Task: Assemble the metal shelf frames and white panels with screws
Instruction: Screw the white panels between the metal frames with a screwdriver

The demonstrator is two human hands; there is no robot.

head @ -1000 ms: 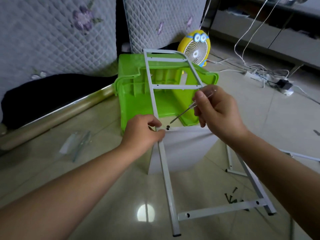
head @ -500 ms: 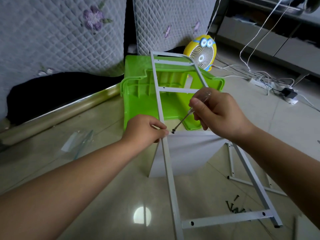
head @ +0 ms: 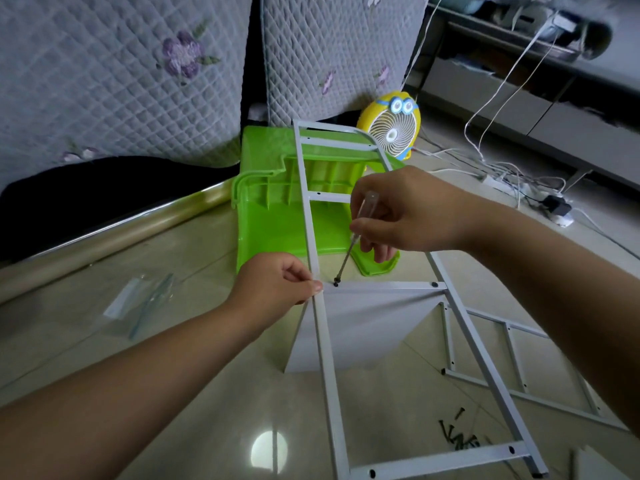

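On the tiled floor, before the green bin (head: 277,216), the left hand (head: 273,284) is pinching the metal frame (head: 327,358) rail against the white panel (head: 360,327) top edge. The right hand (head: 405,216) is gripping the screwdriver (head: 353,244), tip seated on the left-corner screw (head: 336,281). Likely best practice: keeping the shaft in line with the screw, pressing down while turning, holding rail and panel flush.

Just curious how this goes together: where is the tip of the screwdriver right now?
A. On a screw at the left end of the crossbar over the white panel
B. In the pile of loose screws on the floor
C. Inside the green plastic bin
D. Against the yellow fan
A: the right hand holds the screwdriver with its tip on a dark screw at the crossbar's left end, above the white panel, beside the left hand.
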